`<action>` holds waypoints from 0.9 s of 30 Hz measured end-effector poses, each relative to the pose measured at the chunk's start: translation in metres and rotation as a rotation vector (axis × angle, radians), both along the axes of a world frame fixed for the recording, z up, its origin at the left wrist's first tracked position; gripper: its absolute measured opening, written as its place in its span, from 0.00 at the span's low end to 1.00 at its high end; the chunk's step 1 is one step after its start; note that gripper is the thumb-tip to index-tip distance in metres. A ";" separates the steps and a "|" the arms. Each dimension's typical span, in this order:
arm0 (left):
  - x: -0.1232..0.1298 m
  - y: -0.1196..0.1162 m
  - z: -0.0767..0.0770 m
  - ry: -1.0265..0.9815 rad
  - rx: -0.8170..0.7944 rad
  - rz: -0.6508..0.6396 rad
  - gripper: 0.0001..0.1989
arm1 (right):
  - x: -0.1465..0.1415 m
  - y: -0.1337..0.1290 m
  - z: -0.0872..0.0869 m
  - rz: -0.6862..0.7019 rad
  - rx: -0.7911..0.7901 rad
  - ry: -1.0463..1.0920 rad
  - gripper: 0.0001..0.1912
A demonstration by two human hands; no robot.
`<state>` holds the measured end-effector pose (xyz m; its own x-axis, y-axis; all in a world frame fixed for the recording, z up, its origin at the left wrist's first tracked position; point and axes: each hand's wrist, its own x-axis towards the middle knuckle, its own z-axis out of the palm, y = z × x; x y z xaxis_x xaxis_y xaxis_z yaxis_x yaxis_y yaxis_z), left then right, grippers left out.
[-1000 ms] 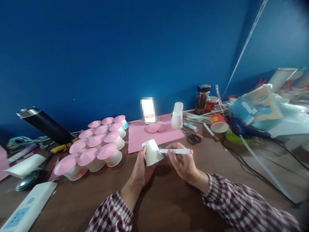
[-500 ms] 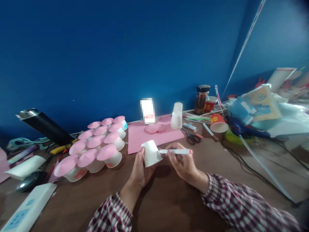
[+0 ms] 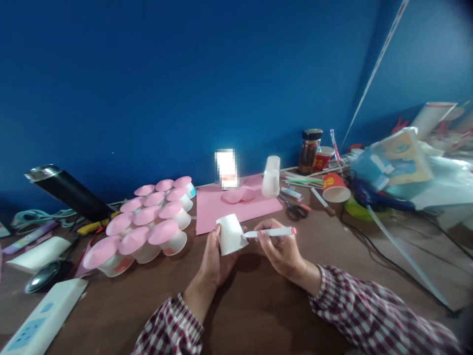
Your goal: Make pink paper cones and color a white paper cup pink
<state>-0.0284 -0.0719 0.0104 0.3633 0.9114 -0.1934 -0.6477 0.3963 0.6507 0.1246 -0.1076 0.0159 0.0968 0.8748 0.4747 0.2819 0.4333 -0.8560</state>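
My left hand [image 3: 215,259] is wrapped round a white paper cup [image 3: 230,236], held tilted above the brown table. In my right hand [image 3: 284,252] is a white marker [image 3: 271,232] with a reddish end, pinched between the fingers. The marker's tip points left and is at the cup's right side; whether it touches is too small to tell. Behind the cup lies pink paper [image 3: 210,209] with cut pink pieces [image 3: 233,197] on it. To the left stand several cups topped with pink paper cones [image 3: 162,231].
White cups [image 3: 271,183] stand on the pink paper's back right. Scissors [image 3: 295,211], a red cup [image 3: 335,188], a brown jar [image 3: 309,152] and plastic bags [image 3: 391,162] are at right. A black flask [image 3: 70,192] and a power strip [image 3: 44,315] are at left.
The marker in my right hand has tilted and shifted very slightly at the cup's right side. My left hand and the cup look almost the same.
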 end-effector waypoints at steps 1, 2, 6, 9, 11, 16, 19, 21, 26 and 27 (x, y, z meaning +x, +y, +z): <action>0.000 0.000 0.000 0.006 -0.004 0.010 0.22 | 0.000 0.000 0.000 0.000 0.004 -0.002 0.06; 0.001 0.000 0.001 0.010 -0.009 0.018 0.21 | 0.000 0.000 0.000 -0.001 0.010 -0.004 0.06; 0.001 0.000 0.002 0.023 -0.044 0.036 0.21 | 0.001 0.001 0.001 -0.011 0.032 -0.034 0.06; 0.000 0.000 0.000 0.038 -0.045 0.023 0.21 | 0.002 0.001 0.002 -0.018 0.046 -0.068 0.07; 0.000 0.000 -0.001 0.051 -0.034 0.017 0.21 | 0.002 0.000 0.003 -0.016 0.044 -0.080 0.08; 0.000 0.000 -0.002 0.057 -0.002 -0.007 0.21 | 0.000 0.001 0.004 0.019 -0.013 0.020 0.11; -0.001 0.001 -0.002 0.046 -0.017 -0.002 0.22 | 0.001 0.004 0.005 -0.017 -0.012 0.191 0.13; -0.002 0.001 -0.002 0.037 -0.027 0.018 0.22 | 0.002 0.006 0.006 -0.041 -0.009 0.267 0.14; -0.002 0.002 -0.001 0.004 -0.006 0.029 0.20 | -0.001 0.005 0.005 -0.045 0.003 0.257 0.10; -0.002 0.002 -0.001 0.004 -0.009 0.040 0.20 | -0.002 0.003 0.005 -0.043 0.009 0.239 0.09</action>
<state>-0.0305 -0.0694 0.0092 0.3261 0.9233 -0.2030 -0.6604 0.3762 0.6499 0.1223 -0.1048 0.0209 0.2446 0.8634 0.4413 0.0903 0.4329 -0.8969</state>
